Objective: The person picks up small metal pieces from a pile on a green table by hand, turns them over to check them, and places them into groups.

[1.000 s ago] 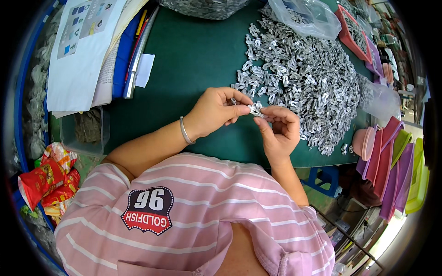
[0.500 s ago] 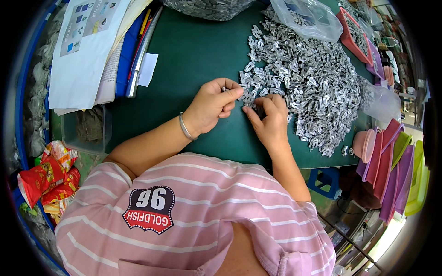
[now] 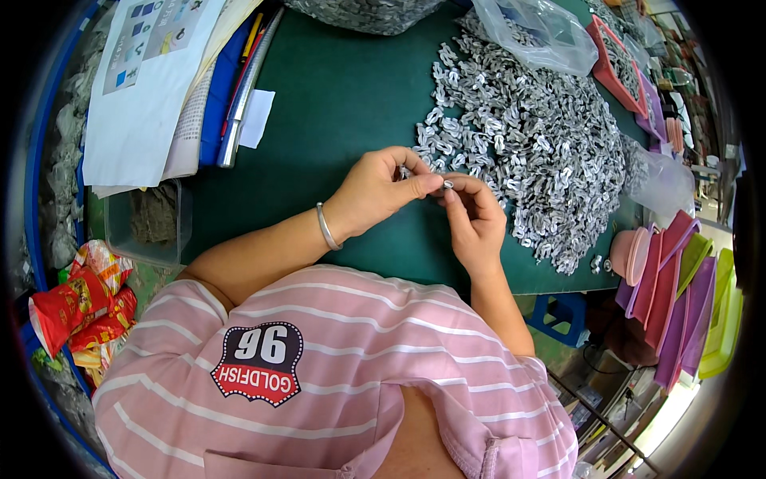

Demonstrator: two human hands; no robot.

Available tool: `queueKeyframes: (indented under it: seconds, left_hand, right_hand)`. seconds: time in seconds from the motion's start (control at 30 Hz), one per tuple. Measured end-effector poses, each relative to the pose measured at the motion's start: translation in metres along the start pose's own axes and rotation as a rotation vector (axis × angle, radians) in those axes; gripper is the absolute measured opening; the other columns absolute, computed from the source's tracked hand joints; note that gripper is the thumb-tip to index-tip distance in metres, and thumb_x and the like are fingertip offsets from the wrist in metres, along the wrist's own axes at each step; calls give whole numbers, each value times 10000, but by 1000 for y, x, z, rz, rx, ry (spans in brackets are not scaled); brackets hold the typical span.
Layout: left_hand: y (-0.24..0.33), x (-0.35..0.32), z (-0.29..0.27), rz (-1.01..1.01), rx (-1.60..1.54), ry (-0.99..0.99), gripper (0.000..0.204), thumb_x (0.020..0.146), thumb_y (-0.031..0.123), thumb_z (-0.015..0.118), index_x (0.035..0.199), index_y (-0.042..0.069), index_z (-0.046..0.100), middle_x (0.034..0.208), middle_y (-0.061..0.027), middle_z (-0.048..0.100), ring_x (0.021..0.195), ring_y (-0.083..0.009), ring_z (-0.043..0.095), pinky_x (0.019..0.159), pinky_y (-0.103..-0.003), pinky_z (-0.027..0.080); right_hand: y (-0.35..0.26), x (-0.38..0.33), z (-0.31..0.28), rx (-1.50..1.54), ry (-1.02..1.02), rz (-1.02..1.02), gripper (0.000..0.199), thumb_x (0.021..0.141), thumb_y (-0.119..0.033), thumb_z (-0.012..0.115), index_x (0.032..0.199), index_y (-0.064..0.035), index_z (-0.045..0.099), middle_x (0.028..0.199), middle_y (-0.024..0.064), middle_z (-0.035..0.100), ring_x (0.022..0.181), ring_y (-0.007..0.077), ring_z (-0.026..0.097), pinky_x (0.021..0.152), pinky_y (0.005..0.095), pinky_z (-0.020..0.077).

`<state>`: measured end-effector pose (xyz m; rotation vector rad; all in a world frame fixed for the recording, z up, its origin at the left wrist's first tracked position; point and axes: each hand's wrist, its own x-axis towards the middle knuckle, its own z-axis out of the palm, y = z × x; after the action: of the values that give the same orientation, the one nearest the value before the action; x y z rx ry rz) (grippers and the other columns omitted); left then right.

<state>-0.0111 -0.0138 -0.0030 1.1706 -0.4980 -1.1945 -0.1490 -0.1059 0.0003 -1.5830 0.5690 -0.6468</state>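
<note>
My left hand point(image 3: 381, 191), with a silver bangle on its wrist, is closed; a small grey metal piece point(image 3: 404, 172) shows inside its curled fingers. Its thumb tip meets the fingertips of my right hand point(image 3: 476, 223). Between thumb and forefinger, the right hand pinches a small shiny metal piece point(image 3: 448, 185). Both hands are just over the near left edge of a large heap of loose silver-grey metal pieces point(image 3: 550, 152), many of them looped in shape. The exact form of the held pieces is partly hidden by my fingers.
The heap lies on a green tabletop point(image 3: 335, 88). Papers point(image 3: 144, 120), pens and a metal ruler lie at left, above a clear plastic box point(image 3: 112, 231). A clear bag point(image 3: 535, 36) rests on the heap; a pink tray point(image 3: 610, 68) and stacked colourful bins point(image 3: 670, 303) stand right.
My right hand has lifted from the edge of the heap and now shows a metal piece in its pinch. My left hand has shifted slightly right, and the fingertips now meet.
</note>
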Motion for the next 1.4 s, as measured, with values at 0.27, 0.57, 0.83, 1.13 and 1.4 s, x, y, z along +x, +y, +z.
queueKeyframes:
  seconds: [0.27,0.57,0.83,1.13,1.4]
  left_hand:
    - [-6,2,-7,-142,-159,-130,169,846,170,612,898,13,577,736,-41,588,525,-43,475,425,-157,354]
    - [3,2,-7,-259,-453,-19,164,871,194,560,937,44,561,760,-4,551,621,-65,526,451,-169,387]
    - [1,4,-7,-31,-311,113,134,833,127,607,902,51,520,649,23,453,510,-31,377,418,-165,260]
    - [-10,2,-5,185,189,131,200,779,64,658,954,26,567,774,6,534,632,-40,473,566,-179,406]
    - [4,-5,0,103,225,-37,187,771,86,677,923,18,591,767,0,575,681,-44,520,592,-181,429]
  right_hand:
    - [-6,-2,1,-223,22,-283,326,721,101,634,1002,21,491,924,95,564,697,108,560,600,208,468]
    - [-17,5,-3,-300,66,-295,144,771,53,608,896,17,546,811,84,581,661,110,549,564,230,453]
    - [3,12,1,-746,-140,-203,171,708,-51,692,834,-4,586,780,130,573,688,271,581,598,318,472]
    - [1,2,-16,127,71,312,110,835,34,548,933,41,598,844,88,620,728,159,626,613,231,510]
    - [6,-6,-9,105,0,-88,178,771,112,582,930,38,556,1001,135,547,783,160,576,701,247,494]
